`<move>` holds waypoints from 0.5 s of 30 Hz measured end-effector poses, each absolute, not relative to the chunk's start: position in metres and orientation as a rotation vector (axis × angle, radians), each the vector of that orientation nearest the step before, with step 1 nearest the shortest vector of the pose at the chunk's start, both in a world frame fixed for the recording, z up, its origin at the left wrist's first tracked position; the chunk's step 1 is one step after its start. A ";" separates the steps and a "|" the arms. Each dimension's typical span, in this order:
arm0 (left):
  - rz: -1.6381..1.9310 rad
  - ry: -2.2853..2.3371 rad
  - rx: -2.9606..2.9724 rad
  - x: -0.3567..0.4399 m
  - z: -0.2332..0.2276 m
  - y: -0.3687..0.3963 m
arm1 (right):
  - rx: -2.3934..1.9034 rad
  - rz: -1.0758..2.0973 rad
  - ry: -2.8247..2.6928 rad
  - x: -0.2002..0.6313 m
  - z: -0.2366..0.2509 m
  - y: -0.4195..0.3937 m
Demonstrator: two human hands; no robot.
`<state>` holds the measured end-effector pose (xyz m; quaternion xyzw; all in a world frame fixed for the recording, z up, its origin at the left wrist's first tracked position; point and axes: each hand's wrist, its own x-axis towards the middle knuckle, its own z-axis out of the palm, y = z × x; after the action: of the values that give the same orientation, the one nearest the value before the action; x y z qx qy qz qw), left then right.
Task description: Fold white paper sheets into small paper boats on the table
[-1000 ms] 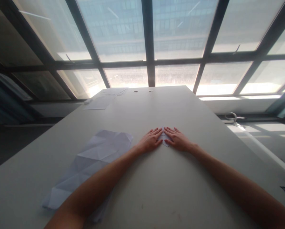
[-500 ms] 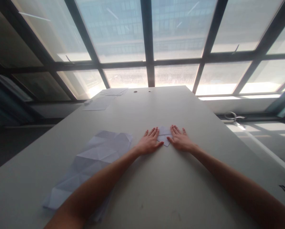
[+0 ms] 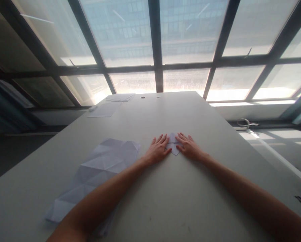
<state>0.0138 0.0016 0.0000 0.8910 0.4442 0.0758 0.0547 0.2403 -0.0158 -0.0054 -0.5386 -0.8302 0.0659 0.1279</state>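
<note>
The left hand (image 3: pixel 158 150) and right hand (image 3: pixel 190 148) (both with fingers (image 3: pixel 162 140) slightly spread) touch opposite sides of one small, folded white paper (image 3: pixel 174 147).

Left arm (image 3: pixel 107 192) and right arm (image 3: pixel 241 188) bare, stretched forward, converging. Left grip (image 3: pixel 158 151) and right grip (image 3: pixel 189 148) both palm down, flat, fingers extended, slightly spread, angled forward and inward. Thumbs splayed, pointing at each other, small gap between. Wrists roughly straight.
</note>
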 end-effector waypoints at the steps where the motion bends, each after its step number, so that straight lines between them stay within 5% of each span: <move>1: 0.233 1.326 2.709 0.014 0.001 0.002 | -1.524 0.208 -2.441 0.241 -0.004 -0.016; 15: 0.363 1.247 2.610 0.013 0.008 0.010 | -1.386 0.412 -2.416 0.250 -0.002 -0.010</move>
<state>0.0130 0.0102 0.0080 0.8895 0.4252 0.1237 0.1130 0.2503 -0.0097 -0.0023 -0.4857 -0.8467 0.1442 0.1624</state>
